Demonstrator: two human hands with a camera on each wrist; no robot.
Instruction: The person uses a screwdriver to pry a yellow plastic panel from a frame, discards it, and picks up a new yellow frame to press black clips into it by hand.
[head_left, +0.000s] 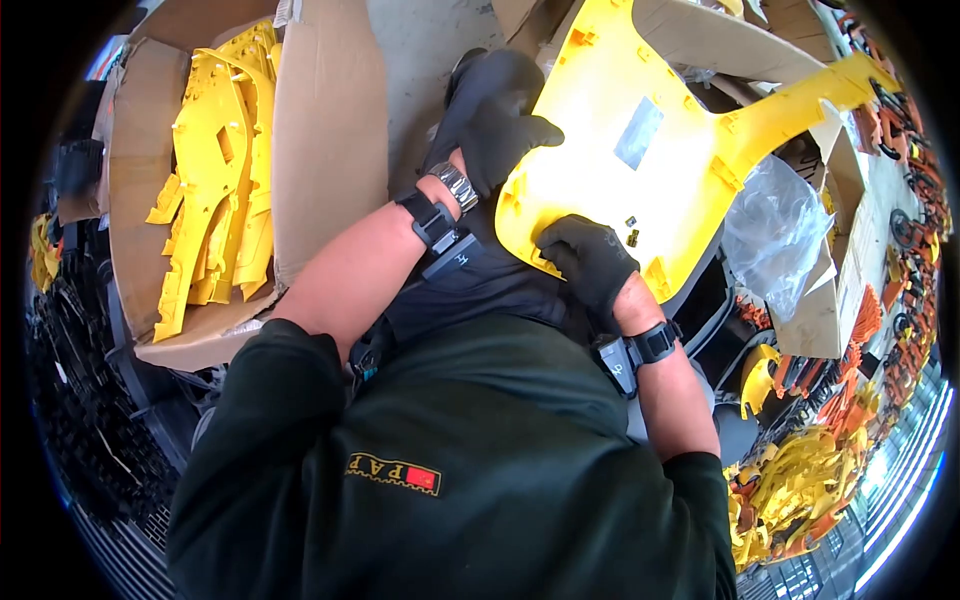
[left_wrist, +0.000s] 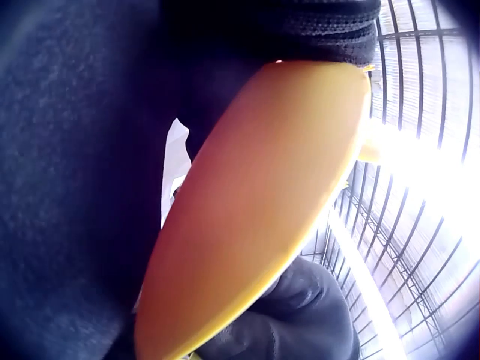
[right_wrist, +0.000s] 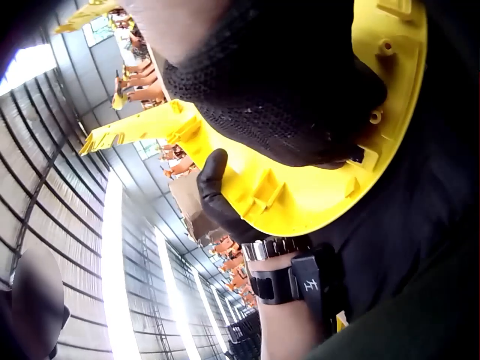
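A large yellow plastic panel (head_left: 590, 90) lies across the person's lap, ribbed inner side up. My black-gloved left hand (head_left: 500, 130) grips its left edge, thumb over the inner face; the right wrist view shows this thumb (right_wrist: 214, 172) too. My gloved right hand (head_left: 590, 262) bends its fingers at the panel's near rim. At those fingertips a small dark clip (right_wrist: 358, 155) shows, mostly hidden by the glove. Two more small dark clips (head_left: 632, 238) lie on the panel, beside the right hand. In the left wrist view the panel's smooth outer face (left_wrist: 255, 202) fills the middle.
At the left stands a cardboard box (head_left: 335, 130) holding yellow plastic panels (head_left: 215, 150). Another open carton (head_left: 845, 200) with clear plastic bags (head_left: 775, 225) is at the right. Yellow parts (head_left: 800, 490) are heaped at the lower right, and black parts (head_left: 90, 400) are stacked at the far left.
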